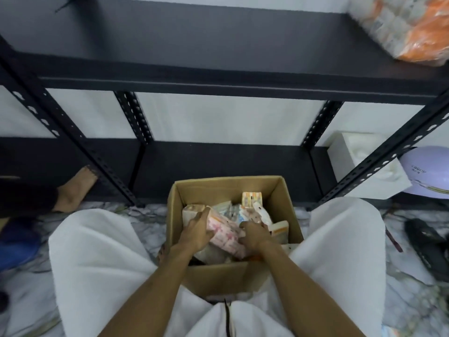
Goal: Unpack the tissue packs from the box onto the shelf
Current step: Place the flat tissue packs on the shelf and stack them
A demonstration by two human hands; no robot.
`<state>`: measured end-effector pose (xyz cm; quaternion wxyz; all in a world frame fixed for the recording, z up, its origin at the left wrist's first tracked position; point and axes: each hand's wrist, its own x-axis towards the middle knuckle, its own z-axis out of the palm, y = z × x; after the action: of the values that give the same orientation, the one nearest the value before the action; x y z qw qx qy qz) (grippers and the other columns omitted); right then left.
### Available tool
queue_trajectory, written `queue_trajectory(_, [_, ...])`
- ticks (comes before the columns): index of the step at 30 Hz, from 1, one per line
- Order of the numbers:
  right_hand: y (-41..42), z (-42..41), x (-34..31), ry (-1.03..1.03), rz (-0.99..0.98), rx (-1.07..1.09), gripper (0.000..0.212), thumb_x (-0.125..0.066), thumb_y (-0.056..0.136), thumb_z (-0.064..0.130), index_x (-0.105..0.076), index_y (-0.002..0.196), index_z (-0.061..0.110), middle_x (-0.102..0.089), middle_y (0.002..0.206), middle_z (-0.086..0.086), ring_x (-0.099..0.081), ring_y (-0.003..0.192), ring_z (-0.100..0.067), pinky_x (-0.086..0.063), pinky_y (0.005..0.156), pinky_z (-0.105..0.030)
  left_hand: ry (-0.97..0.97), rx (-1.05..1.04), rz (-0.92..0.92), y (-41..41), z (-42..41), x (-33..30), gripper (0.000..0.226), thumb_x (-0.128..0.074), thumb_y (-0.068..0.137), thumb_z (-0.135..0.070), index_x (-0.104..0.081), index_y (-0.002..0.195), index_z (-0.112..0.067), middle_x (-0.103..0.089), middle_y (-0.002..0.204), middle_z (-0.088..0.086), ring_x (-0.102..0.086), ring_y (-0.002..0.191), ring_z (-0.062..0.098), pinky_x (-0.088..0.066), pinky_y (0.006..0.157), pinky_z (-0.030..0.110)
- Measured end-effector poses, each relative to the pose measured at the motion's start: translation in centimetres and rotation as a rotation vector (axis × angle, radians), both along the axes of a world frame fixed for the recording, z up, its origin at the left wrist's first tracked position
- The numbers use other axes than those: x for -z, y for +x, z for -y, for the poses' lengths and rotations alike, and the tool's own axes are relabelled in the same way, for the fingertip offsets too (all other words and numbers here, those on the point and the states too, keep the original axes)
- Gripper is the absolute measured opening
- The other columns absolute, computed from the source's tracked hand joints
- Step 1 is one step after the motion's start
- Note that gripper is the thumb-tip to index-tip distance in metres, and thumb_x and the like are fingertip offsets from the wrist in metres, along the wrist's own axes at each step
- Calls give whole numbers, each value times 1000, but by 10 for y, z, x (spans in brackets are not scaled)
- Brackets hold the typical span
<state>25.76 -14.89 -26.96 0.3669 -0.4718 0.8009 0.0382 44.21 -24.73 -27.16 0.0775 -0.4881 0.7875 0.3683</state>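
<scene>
An open cardboard box (290,210) stands on the floor between my knees, with several tissue packs inside. Both my hands are down in it around one pink-and-white tissue pack (224,233) that lies slanted. My left hand (196,231) grips the pack's left side with fingers curled over it. My right hand (254,235) grips its right side. More packs (251,199) stand toward the back of the box. A black metal shelf (194,45) runs across in front of me, and an orange-and-white bundle of tissue packs (408,27) lies at its right end.
A lower black shelf board (218,164) sits just behind the box. A white block (364,164) and a purple rounded case (427,173) are at the right. Another person's bare foot (75,190) rests on the floor at left. A black object (427,246) lies on the marble floor, right.
</scene>
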Motion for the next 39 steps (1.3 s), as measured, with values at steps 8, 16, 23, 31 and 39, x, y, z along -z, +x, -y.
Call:
queue_trajectory(8, [7,11,2,-99,37,46,67,-64,90,49,-37,147,27,-54,142,-5,-51,130,-30,-36,111,-48,-81,-111,-41,-15,14,7,56,-80,85,-35,-55,131,-15,-40,148,5,-43,135,29,-39,111,40])
queue_trajectory(16, [2,18,-6,96,63,-181,60,-68,89,17,-44,144,18,-52,142,-10,-52,128,-30,-45,104,-41,-8,-243,-69,-4,13,10,70,-80,85,-33,-49,147,-21,-52,148,2,-53,131,24,-45,109,40])
queue_trajectory(23, [-18,29,-21,-276,143,54,33,-72,90,17,-67,123,15,-67,121,-10,-59,117,-26,-47,98,-34,-127,-160,-150,-14,12,-6,68,-75,89,-33,-44,149,-23,-41,151,3,-37,141,26,-36,116,46])
queue_trajectory(31, [-32,28,-66,-716,515,431,18,-79,85,13,-72,102,12,-74,93,1,-72,85,-12,-60,74,-31,58,-185,-496,-45,6,-44,42,-75,91,-26,-63,131,-22,-70,115,-7,-68,102,9,-56,95,39])
queue_trajectory(39, [-54,14,-128,-728,706,328,37,-76,89,16,-66,123,10,-74,117,1,-70,109,-13,-59,91,-35,-28,-256,-765,-48,49,-143,20,-80,85,-10,-72,100,-21,-74,95,-5,-72,90,12,-59,85,33])
